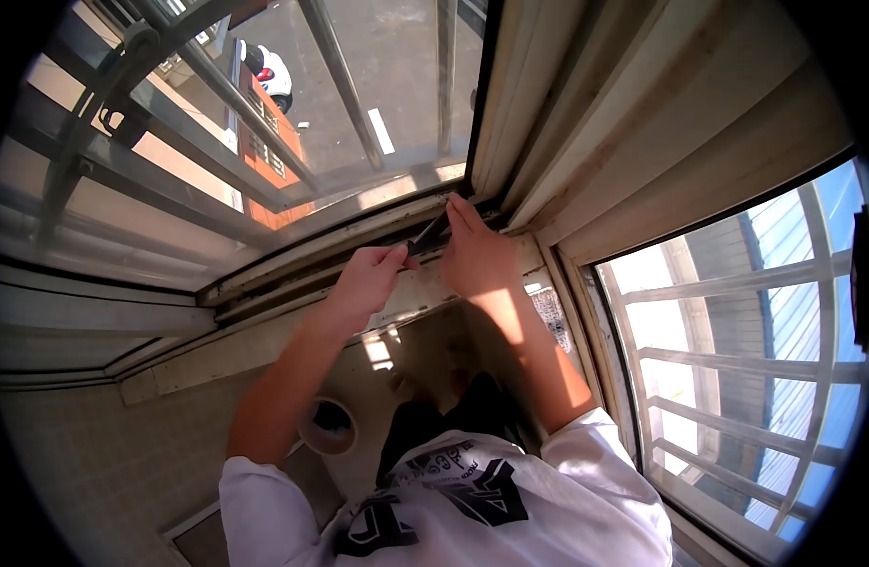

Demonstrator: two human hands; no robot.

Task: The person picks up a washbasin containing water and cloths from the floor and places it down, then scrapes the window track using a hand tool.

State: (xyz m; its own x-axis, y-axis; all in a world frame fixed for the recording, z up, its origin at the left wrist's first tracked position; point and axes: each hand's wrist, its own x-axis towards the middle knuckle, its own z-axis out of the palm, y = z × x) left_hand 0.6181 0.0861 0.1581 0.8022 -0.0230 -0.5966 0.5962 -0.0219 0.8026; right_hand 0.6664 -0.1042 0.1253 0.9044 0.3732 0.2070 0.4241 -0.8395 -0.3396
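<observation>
My left hand (371, 276) is closed, with thumb and forefinger pinched on a dark slim strip (429, 234) at the sliding window's lower track (292, 275). The strip slants up towards the window's lower right corner. My right hand (478, 253) is at that corner, its fingers pressed together around the strip's upper end. Whether the strip is loose or still seated in the frame is hard to see. Just above the hands is the glass pane (396, 85), with its lower edge along the track.
Metal bars (342, 85) stand outside the glass, with a yard below. A second barred window (737, 364) is to the right, past the frame post (562, 274). A bucket (328, 427) stands on the floor below, left of my legs.
</observation>
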